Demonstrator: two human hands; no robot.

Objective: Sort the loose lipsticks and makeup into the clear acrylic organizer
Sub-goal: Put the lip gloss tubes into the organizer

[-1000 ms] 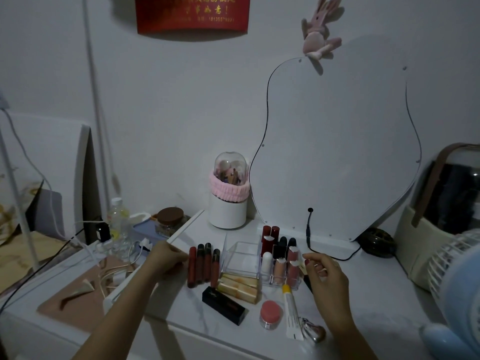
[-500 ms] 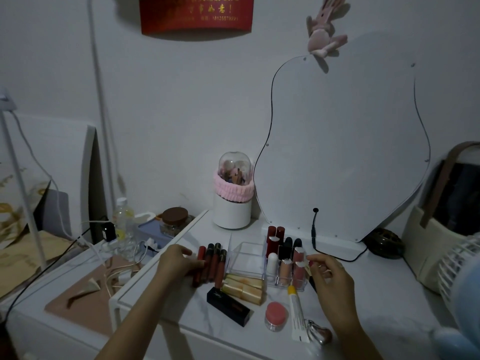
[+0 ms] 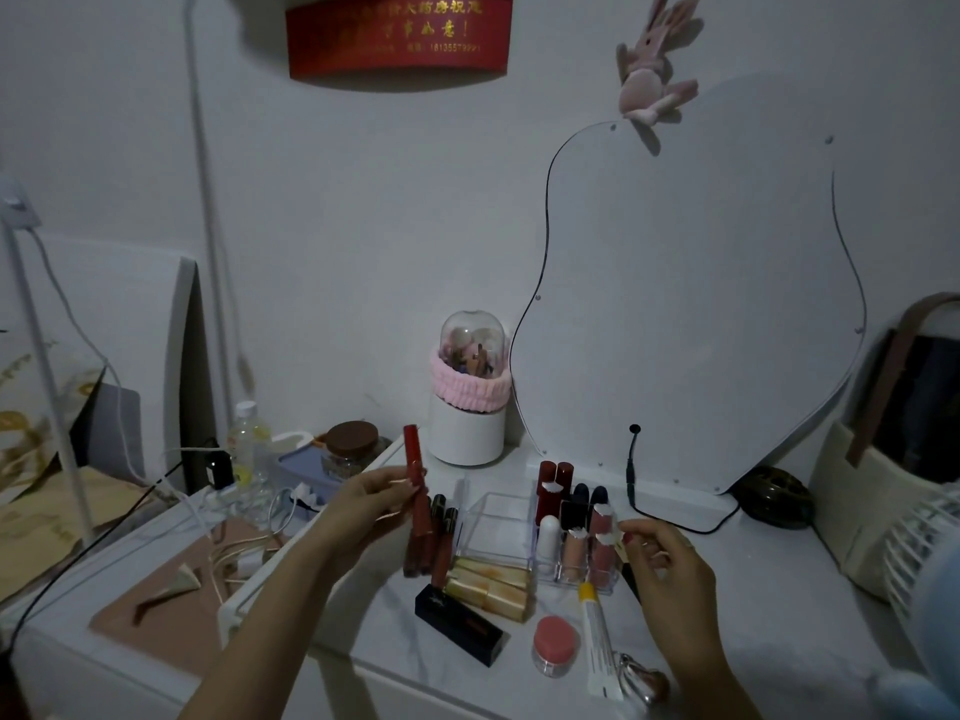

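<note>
My left hand (image 3: 375,501) grips a long red lip gloss tube (image 3: 415,475) and holds it upright above the row of dark red tubes (image 3: 435,537) lying on the white table. The clear acrylic organizer (image 3: 498,527) stands just right of them; its large left compartment holds nothing and its right slots hold several upright lipsticks (image 3: 574,517). My right hand (image 3: 662,563) hovers at the organizer's right edge, fingers curled, with a small dark item only partly visible under it. In front lie gold tubes (image 3: 488,584), a black lipstick box (image 3: 460,631), a pink jar (image 3: 555,644) and a white tube (image 3: 597,641).
A white brush holder with a pink band (image 3: 467,402) stands behind, beside a large curved mirror (image 3: 685,304) with a black cable (image 3: 670,517). Bottles, a brown-lidded jar (image 3: 353,449) and cables crowd the left. A white fan (image 3: 924,553) and a bag (image 3: 893,459) sit at the right.
My left hand has picked one red tube out of the row and raised it upright. My right hand stays beside the organizer.
</note>
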